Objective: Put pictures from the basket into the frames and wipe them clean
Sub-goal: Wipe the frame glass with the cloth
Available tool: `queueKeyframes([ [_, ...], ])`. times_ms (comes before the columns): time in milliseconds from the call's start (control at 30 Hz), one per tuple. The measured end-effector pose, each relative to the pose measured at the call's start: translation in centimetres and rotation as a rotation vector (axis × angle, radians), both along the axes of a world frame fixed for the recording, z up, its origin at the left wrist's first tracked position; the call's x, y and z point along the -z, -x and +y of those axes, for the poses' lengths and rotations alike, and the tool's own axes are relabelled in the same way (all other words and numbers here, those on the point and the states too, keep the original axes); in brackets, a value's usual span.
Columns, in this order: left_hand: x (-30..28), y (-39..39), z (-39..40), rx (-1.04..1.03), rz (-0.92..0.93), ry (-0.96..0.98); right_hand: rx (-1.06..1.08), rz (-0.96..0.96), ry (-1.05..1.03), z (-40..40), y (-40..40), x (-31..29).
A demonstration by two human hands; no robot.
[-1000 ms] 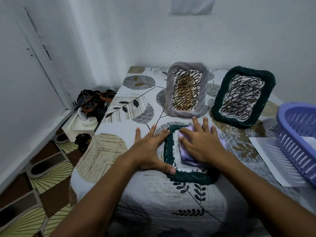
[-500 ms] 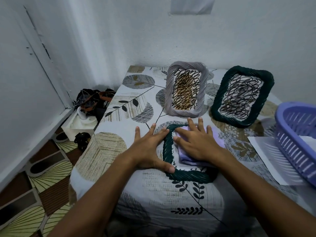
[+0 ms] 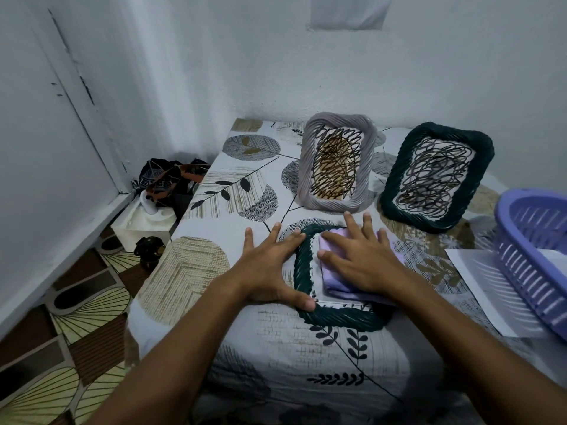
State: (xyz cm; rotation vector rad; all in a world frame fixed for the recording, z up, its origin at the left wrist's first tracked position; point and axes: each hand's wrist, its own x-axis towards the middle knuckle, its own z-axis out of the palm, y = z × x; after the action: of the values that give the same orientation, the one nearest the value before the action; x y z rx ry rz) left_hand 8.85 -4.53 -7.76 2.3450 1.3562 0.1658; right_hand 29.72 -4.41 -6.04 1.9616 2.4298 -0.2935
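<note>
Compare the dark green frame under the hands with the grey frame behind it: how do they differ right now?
The dark green frame lies flat on the table; the grey frame stands tilted up behind it. The green one is being worked on: the left hand steadies its edge and the right hand presses a lilac cloth on it, while the grey one is untouched. Both have woven, rope-like rims.

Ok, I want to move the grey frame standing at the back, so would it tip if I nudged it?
Probably yes. The grey frame stands propped at a tilt on the table, so a push from the front could likely knock it backward. Its woven rim looks light, so it might slide on the smooth-looking cover before tipping.
</note>
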Motion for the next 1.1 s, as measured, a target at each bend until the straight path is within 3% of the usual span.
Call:
queueKeyframes([
  [1100, -0.1, -0.12, -0.09, -0.003, 0.004, 0.003, -0.121, -0.076, -0.068, 0.14, 0.21, -0.27],
])
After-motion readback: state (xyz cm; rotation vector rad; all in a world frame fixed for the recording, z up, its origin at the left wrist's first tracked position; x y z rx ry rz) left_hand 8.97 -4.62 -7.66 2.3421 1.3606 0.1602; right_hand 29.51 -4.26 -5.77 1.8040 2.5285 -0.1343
